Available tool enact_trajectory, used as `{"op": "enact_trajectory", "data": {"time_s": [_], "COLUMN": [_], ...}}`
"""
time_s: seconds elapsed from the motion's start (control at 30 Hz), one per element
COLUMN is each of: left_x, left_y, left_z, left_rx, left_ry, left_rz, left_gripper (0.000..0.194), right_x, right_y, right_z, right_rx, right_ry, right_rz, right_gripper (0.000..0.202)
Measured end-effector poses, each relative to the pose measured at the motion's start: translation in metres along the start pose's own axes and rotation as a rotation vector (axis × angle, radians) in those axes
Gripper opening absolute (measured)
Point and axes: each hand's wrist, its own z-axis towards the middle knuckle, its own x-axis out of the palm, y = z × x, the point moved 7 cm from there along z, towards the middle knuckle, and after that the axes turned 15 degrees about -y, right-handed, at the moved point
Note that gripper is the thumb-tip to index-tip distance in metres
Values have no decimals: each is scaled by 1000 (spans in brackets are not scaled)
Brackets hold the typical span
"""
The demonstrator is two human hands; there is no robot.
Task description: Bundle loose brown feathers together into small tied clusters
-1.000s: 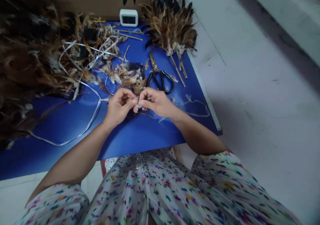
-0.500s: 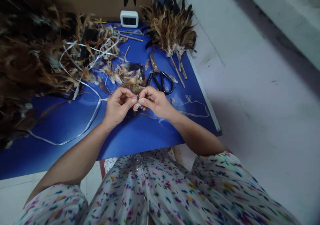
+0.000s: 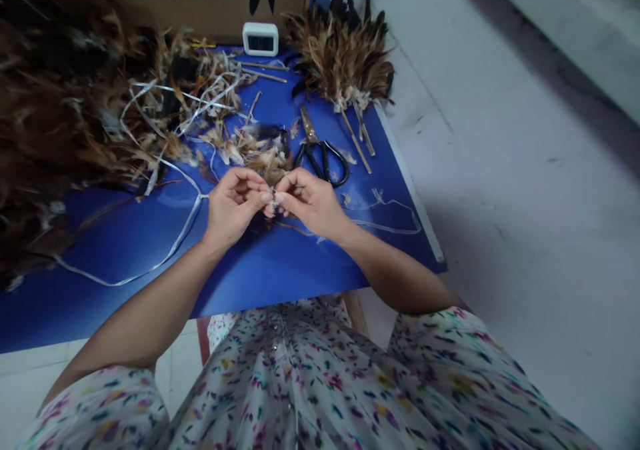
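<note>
My left hand (image 3: 239, 203) and my right hand (image 3: 306, 200) meet over the blue table (image 3: 280, 270), thumbs and forefingers pinched close together. Between the fingertips shows a small whitish, fluffy bit, the base of a feather tuft (image 3: 274, 203); the fingers cover most of it. Just beyond the hands lies a heap of loose brown feathers (image 3: 265, 160). Black-handled scissors (image 3: 320, 150) rest past my right hand, blades pointing away. A white plastic string (image 3: 187, 227) curves across the table left of my left hand.
A large pile of brown feathers (image 3: 65, 130) covers the left side. Feather bunches on sticks (image 3: 345, 70) lie at the back right. A white digital clock (image 3: 261, 39) stands before a cardboard box (image 3: 200, 10). Thin sticks (image 3: 265, 75) lie near the clock. The table's right edge (image 3: 410, 177) borders the wall.
Both hands stay together in almost the same place, with the fingertips shifting slightly around the whitish bit. The view has moved a little; the other things have not moved.
</note>
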Motion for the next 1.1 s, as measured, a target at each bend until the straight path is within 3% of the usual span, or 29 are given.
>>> {"op": "enact_trajectory", "data": {"time_s": [0.5, 0.73, 1.1], "left_x": [2, 6, 10], "left_y": [0, 0, -4], "left_z": [-2, -4, -6], "left_rx": [-49, -97, -116], "left_ry": [18, 43, 81], "left_rz": [-25, -85, -140], "left_gripper": [38, 39, 39], "right_x": [1, -3, -2], "right_y": [5, 6, 8], "right_z": [-3, -4, -2], "right_rx": [-65, -175, -119], "right_ry": [2, -57, -60], "right_rz": [-31, -90, -28], "right_gripper": [33, 28, 34]}}
